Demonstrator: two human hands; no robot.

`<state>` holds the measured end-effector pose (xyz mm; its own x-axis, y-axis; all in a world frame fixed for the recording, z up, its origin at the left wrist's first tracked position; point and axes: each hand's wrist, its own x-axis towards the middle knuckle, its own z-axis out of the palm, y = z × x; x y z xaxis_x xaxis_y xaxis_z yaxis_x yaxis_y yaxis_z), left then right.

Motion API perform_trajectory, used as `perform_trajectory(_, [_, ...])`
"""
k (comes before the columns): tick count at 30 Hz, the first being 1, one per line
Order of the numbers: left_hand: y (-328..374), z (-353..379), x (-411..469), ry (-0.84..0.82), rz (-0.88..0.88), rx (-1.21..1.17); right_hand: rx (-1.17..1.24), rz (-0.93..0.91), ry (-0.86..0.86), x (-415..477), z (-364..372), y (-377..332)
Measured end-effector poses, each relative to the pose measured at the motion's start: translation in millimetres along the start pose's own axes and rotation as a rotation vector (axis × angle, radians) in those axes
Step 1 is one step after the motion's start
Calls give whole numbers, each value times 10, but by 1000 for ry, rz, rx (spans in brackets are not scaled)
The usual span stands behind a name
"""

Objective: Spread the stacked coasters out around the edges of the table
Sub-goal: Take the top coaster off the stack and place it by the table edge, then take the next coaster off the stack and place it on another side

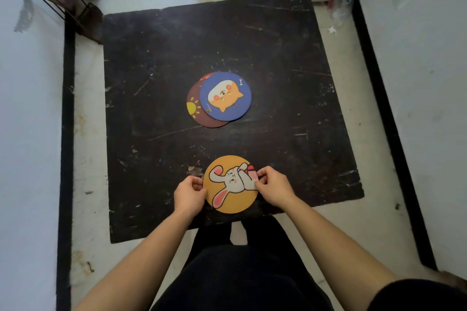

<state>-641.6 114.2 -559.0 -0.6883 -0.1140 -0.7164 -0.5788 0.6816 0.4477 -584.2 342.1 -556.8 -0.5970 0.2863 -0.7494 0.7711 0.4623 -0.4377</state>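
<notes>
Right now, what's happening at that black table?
A person is laying out round coasters. Both hands, left hand and right hand, pinch opposite sides of the orange rabbit coaster at the near edge of the black table. Whether it is fully set down is unclear. Two more remain overlapped mid-table: the blue cat coaster on top of a brown sun coaster.

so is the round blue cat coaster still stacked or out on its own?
Still stacked: the round blue cat coaster overlaps a brown sun coaster mid-table.
</notes>
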Motion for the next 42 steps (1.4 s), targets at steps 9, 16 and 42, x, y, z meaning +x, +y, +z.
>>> perform_trajectory(9, [48, -13, 44, -40, 33, 180, -180, 28, 6, -16, 12, -69])
perform_trajectory(16, [205, 4, 12, 115, 335, 504, -408, -119, 197, -105, -138, -30])
perform_trajectory(42, [2695, 1922, -1421, 492, 624, 644, -594, -423, 682, -82, -3646, 1863])
